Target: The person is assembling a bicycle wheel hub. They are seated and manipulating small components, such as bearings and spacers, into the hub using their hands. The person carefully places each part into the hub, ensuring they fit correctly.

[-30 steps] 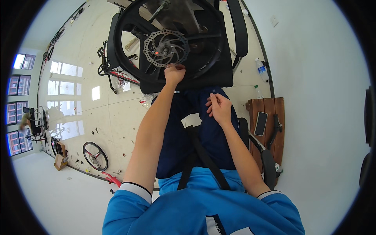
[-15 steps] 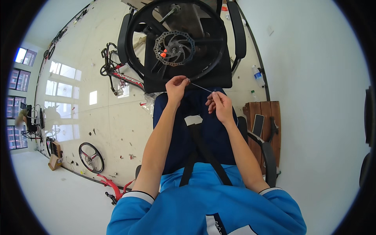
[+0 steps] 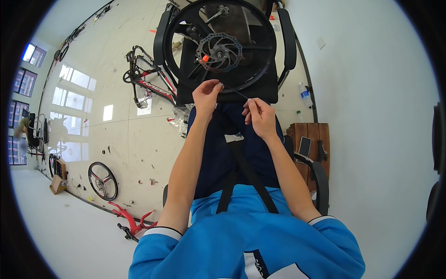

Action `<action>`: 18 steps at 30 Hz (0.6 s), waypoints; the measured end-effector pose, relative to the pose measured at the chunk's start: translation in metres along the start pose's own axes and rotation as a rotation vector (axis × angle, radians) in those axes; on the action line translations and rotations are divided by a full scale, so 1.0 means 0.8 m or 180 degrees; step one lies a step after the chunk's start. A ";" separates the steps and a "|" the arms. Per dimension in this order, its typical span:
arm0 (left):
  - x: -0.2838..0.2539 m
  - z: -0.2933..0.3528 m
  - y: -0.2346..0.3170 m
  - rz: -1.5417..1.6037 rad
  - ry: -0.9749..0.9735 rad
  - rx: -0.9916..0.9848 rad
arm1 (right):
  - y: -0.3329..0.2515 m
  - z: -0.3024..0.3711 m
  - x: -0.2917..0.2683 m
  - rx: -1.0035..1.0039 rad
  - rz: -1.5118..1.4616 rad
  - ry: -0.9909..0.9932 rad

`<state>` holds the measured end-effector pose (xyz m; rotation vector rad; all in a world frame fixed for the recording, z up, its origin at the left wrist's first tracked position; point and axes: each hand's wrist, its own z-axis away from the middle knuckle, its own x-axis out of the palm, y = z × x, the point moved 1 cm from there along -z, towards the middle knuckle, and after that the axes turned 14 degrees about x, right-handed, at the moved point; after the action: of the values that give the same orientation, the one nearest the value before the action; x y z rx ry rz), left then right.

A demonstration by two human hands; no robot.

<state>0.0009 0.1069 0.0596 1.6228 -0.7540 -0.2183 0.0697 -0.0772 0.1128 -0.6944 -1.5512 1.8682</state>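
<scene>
A thin, straight rod (image 3: pixel 236 92) spans the gap between my two hands, slanting down to the right. My left hand (image 3: pixel 206 100) pinches its upper end between thumb and fingertips. My right hand (image 3: pixel 261 118) closes on the lower end. What lies inside the fingertips is too small to make out. Just beyond my hands, a black bicycle wheel (image 3: pixel 170 49) rests on a black office chair (image 3: pixel 186 95). A grey brake disc (image 3: pixel 236 52) sits at the wheel's centre, with a small orange piece (image 3: pixel 205 58) near it.
A red-and-black bike frame (image 3: pixel 155 87) lies on the floor at left. A smaller wheel (image 3: pixel 114 179) and red frame part (image 3: pixel 132 223) are lower left. To my right, a wooden crate (image 3: pixel 313 172) holds a phone (image 3: pixel 304 147); a bottle (image 3: pixel 304 95) stands beyond, near the wall.
The view has shifted slightly, so the chair and wheel appear further right. Both hands sit a little higher in the picture and still hold the rod between them.
</scene>
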 end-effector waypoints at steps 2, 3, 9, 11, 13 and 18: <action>-0.001 0.000 0.001 -0.0057 -0.0010 0.0075 | -0.002 0.002 0.000 -0.0016 0.0193 0.0014; -0.003 0.000 0.000 -0.0038 0.0004 0.0071 | -0.004 0.003 0.001 -0.0020 0.0146 0.0016; -0.003 0.002 0.003 0.0065 0.0050 -0.0022 | -0.014 0.008 0.001 -0.0069 0.0013 -0.0018; 0.001 0.002 0.005 0.0202 0.0073 -0.0086 | -0.015 0.008 0.000 -0.0060 -0.0035 -0.0049; 0.002 0.003 0.006 0.0270 0.0061 -0.0100 | -0.017 0.008 0.000 -0.0065 -0.0057 -0.0043; 0.003 0.005 0.009 0.0413 0.0057 -0.0103 | -0.019 0.006 0.001 -0.0069 -0.0119 -0.0074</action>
<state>-0.0021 0.1020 0.0657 1.5373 -0.8347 -0.1221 0.0671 -0.0780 0.1284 -0.6510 -1.5905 1.8407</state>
